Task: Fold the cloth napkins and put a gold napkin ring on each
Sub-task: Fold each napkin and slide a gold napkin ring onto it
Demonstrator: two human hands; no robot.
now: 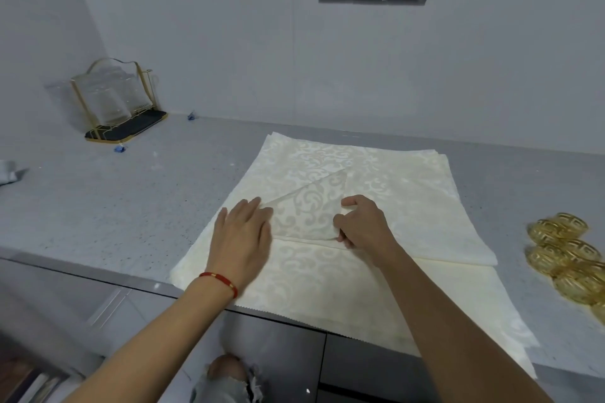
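Cream damask napkin on grey tabletop, left hand flat, fingers straight, right hand pinching folded corner, gold rings at right.

Two bare forearms, no sleeves; red cord bracelet with gold beads on left wrist; ripped grey jeans below.

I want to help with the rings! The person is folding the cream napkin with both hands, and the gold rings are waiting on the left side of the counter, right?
Not quite. The head view shows the gold rings on the right side of the counter, not the left. The rest is right: left hand and right hand are folding the cream napkin.
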